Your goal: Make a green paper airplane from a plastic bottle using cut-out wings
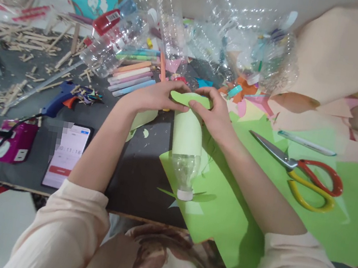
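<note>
A clear plastic bottle [185, 171] lies with its white cap [184, 194] toward me, its body wrapped in pale green paper [187, 133]. At the far end of the bottle, a light green paper piece [184, 98] is pinched between the thumb and fingers of my left hand [159, 96]. The same piece is gripped from the other side by my right hand [215, 111]. Whether the piece is fixed to the bottle base is hidden by my fingers. Thin green paper strips [204, 197] stick out on both sides near the cap.
Right of the bottle, scissors [291, 163] and a pen-like tool [306, 143] lie on green paper sheets [352, 216]. On the left are a glue gun [60, 99], a phone [68, 157] and a magenta box [13, 141]. Empty bottles [171, 28] and wooden sticks [44, 40] fill the back.
</note>
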Demonstrator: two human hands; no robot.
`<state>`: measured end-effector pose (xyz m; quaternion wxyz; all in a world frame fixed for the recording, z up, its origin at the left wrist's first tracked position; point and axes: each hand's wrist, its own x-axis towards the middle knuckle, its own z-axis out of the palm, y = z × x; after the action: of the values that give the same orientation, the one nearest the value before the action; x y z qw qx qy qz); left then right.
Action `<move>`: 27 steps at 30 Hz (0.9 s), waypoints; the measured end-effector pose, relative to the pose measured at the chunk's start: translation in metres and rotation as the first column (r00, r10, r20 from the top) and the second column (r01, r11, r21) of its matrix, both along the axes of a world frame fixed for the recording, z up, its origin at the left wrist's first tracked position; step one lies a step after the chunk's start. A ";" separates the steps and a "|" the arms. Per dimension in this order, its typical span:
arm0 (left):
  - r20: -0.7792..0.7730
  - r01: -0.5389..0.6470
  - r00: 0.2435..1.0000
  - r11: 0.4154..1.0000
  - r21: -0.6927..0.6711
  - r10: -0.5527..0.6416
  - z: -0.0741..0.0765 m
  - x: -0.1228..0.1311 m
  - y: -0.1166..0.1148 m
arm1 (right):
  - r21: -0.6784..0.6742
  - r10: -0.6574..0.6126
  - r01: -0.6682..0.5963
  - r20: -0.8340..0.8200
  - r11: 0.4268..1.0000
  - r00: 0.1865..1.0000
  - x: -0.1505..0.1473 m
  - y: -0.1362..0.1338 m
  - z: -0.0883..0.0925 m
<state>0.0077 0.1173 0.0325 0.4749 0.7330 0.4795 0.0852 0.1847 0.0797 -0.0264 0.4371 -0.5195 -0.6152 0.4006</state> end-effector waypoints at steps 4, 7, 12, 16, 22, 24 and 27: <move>-0.006 0.003 1.000 1.000 0.019 -0.003 0.000 -0.001 0.001 | -0.036 0.000 -0.001 -0.028 0.999 1.000 0.002 0.003 -0.003; 0.002 0.018 1.000 1.000 0.012 -0.018 -0.001 -0.002 0.002 | -0.061 0.003 -0.008 -0.090 0.998 0.996 0.004 0.006 -0.007; 0.054 -0.002 0.999 1.000 -0.001 0.002 -0.003 0.000 0.001 | -0.054 0.018 -0.025 -0.118 0.998 0.993 0.005 0.008 -0.010; 0.072 -0.028 0.997 0.999 0.015 0.027 -0.005 0.004 -0.001 | -0.046 0.048 -0.053 -0.091 0.998 0.995 0.003 0.006 -0.010; 0.101 -0.071 0.992 0.997 -0.041 0.075 -0.008 0.009 -0.002 | -0.020 0.017 -0.019 -0.056 1.000 0.998 0.002 0.005 -0.008; 0.103 -0.068 0.992 0.997 -0.042 0.072 -0.007 0.009 -0.002 | -0.012 0.006 -0.007 -0.043 1.000 0.999 0.001 0.005 -0.008; 0.116 -0.058 0.991 0.997 -0.049 0.064 -0.005 0.008 -0.002 | 0.004 -0.029 0.029 -0.041 1.000 0.999 -0.001 0.004 -0.008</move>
<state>0.0159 0.1150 0.0272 0.5159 0.7008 0.4747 0.1318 0.1838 0.0835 -0.0343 0.4564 -0.5191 -0.5995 0.4035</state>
